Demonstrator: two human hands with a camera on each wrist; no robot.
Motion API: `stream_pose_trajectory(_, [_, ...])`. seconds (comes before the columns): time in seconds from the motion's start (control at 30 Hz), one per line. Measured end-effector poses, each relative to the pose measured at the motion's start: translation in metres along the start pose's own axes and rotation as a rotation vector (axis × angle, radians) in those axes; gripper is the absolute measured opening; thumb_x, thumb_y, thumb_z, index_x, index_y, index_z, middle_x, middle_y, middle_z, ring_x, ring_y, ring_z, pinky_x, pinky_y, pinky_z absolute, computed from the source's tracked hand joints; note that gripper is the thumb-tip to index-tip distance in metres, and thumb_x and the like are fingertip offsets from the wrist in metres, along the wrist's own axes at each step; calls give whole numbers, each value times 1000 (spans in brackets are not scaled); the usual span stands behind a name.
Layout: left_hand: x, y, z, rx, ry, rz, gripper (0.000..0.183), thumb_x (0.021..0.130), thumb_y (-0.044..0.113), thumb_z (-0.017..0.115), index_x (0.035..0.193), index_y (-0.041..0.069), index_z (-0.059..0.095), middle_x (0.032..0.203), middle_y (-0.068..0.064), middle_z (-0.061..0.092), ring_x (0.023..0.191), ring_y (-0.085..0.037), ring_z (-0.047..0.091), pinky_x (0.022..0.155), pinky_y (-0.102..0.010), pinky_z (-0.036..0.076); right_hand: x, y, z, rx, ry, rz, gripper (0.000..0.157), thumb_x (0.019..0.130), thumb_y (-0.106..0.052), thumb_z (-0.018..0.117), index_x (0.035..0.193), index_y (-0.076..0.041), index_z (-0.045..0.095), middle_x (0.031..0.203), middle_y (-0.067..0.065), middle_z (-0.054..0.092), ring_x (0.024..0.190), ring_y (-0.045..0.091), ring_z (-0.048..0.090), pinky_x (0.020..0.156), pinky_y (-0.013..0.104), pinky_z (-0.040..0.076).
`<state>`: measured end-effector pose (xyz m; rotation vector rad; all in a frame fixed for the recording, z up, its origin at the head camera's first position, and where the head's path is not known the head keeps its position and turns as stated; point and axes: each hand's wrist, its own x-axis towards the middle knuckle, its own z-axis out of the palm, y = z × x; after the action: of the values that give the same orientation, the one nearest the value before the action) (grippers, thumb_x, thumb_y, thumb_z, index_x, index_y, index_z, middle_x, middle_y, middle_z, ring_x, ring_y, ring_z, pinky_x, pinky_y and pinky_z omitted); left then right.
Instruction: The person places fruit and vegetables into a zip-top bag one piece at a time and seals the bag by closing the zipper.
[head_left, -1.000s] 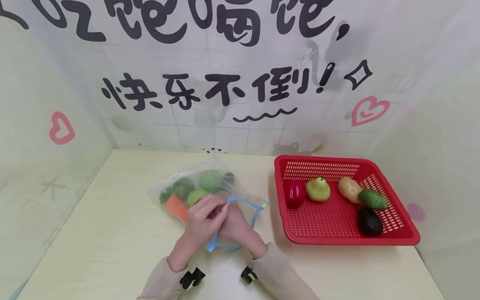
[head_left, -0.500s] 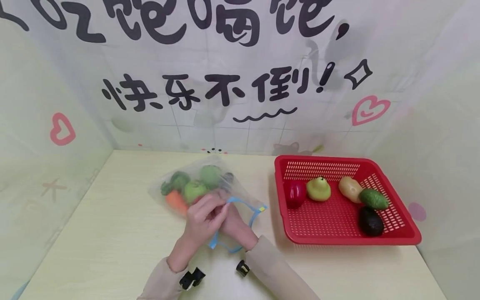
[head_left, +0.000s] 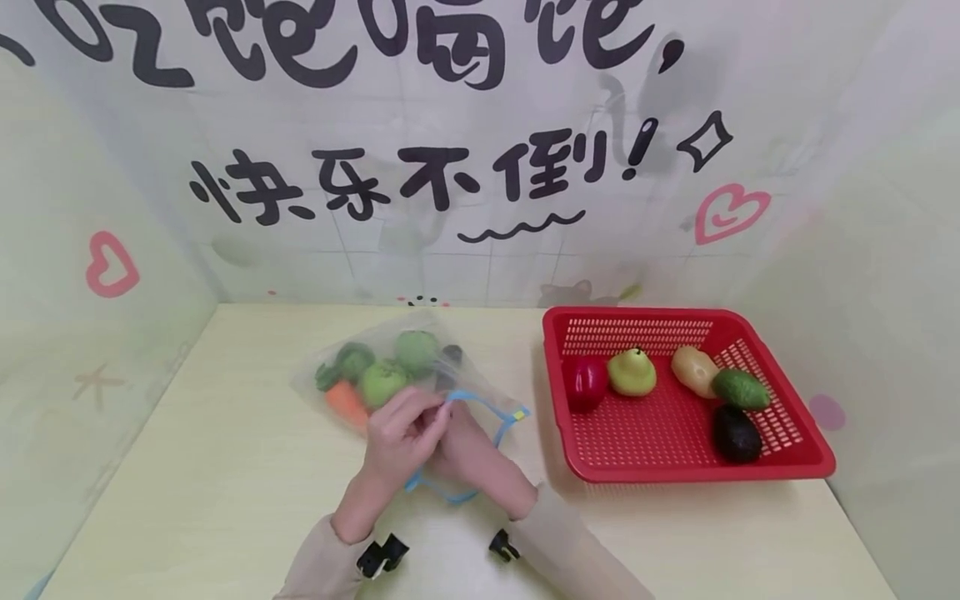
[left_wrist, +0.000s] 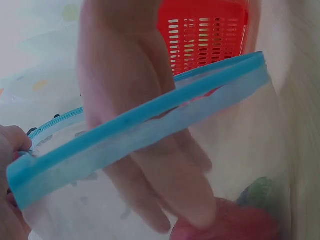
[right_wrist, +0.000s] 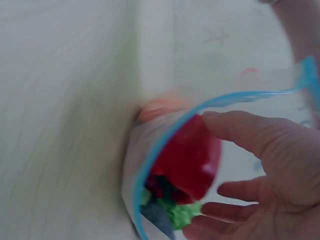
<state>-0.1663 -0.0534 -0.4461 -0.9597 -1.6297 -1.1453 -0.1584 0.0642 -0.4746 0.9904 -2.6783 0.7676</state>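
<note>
A clear zip bag (head_left: pixel 483 383) with a blue rim lies on the table, holding a carrot (head_left: pixel 345 403), a green apple (head_left: pixel 385 382), other green produce (head_left: pixel 416 350) and a dark item. My left hand (head_left: pixel 397 437) pinches the rim of the bag between thumb and fingers. Through the bag's mouth reaches my right hand (head_left: pixel 468 450), inside it past the rim. In the right wrist view its fingers are spread loosely, and the thumb lies at the edge of a red bell pepper (right_wrist: pixel 192 157) in the bag. Below the pepper shows a bumpy bright green piece (right_wrist: pixel 182 212).
To the right stands a red basket (head_left: pixel 645 477). In it are a shiny red item (head_left: pixel 587 383), a pear (head_left: pixel 632 372), a potato (head_left: pixel 695 371), a cucumber-like green vegetable (head_left: pixel 741 389) and an avocado (head_left: pixel 736 434). A printed wall backs the table (head_left: pixel 172 467).
My right hand has gone deeper into the bag, then drawn back slightly. The apple in the bag has shifted up and left. My left hand keeps its pinch. The head view has turned slightly.
</note>
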Motion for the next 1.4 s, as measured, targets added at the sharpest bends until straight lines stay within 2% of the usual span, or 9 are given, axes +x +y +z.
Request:
stream_pose_trajectory(0.13, [0, -1, -2, 16, -6, -16, 25, 91, 16, 58, 71, 1, 62, 64, -4, 55, 50, -11, 47, 43, -13, 39, -26, -5, -30, 94, -163, 80, 48, 81, -16, 71, 122, 1, 54, 116, 13, 59, 106, 23, 56, 91, 28, 46])
stream_pose_trajectory(0.3, [1, -1, -2, 13, -4, -19, 25, 91, 15, 59, 70, 2, 62, 63, -3, 54, 50, -11, 46, 43, -12, 39, -49, -3, -72, 260, -265, 100, 14, 82, -11, 69, 92, -4, 65, 88, 5, 66, 82, 10, 60, 73, 22, 52])
stream_pose_trajectory(0.37, [1, -1, -2, 13, 0, -17, 25, 91, 15, 59, 70, 2, 62, 63, -3, 54, 50, -11, 47, 43, -12, 39, -55, 1, -89, 309, -275, 114, 8, 81, -9, 70, 86, -5, 64, 81, 0, 64, 76, 6, 59, 69, 21, 53])
stream_pose_trajectory(0.43, [1, -1, -2, 13, 7, -13, 25, 90, 15, 59, 69, 2, 62, 63, -4, 54, 50, -11, 47, 43, -12, 39, -59, 6, -105, 323, -254, 158, 9, 81, -9, 71, 85, -7, 63, 78, -4, 63, 73, 4, 58, 67, 21, 53])
stream_pose_trajectory(0.53, [2, -2, -2, 11, 12, -8, 25, 90, 14, 59, 69, 2, 62, 63, -4, 55, 50, -11, 46, 43, -12, 39, -62, 16, -128, 258, -178, 259, 13, 79, -10, 73, 88, -9, 63, 79, -7, 62, 73, 5, 58, 66, 21, 53])
stream_pose_trajectory(0.77, [3, -3, -2, -3, 12, -7, 25, 90, 14, 59, 70, 1, 62, 63, -4, 55, 50, -11, 46, 42, -13, 38, -60, 52, -168, 73, 18, 466, 29, 77, -11, 77, 101, -5, 62, 93, 7, 64, 83, 20, 61, 73, 34, 55])
stream_pose_trajectory(0.9, [3, -4, -2, -4, 16, -6, 24, 90, 14, 59, 70, 1, 62, 63, -5, 55, 50, -11, 46, 42, -13, 38, -53, 77, -180, -6, 14, 524, 39, 77, -11, 76, 112, 0, 60, 106, 17, 63, 94, 31, 60, 81, 45, 53])
stream_pose_trajectory(1.07, [2, -3, -4, 5, 17, -10, 25, 90, 15, 59, 70, 1, 62, 63, -4, 55, 49, -11, 46, 41, -13, 38, -45, 107, -182, -79, -99, 558, 51, 78, -10, 75, 122, 4, 54, 117, 22, 58, 106, 36, 55, 90, 51, 47])
stream_pose_trajectory(1.4, [0, -3, -5, -10, 9, -20, 25, 91, 16, 59, 70, 2, 63, 63, -3, 54, 49, -10, 45, 42, -12, 38, -42, 140, -166, -97, -245, 526, 61, 74, -15, 79, 125, 2, 52, 117, 18, 57, 102, 32, 55, 90, 49, 48])
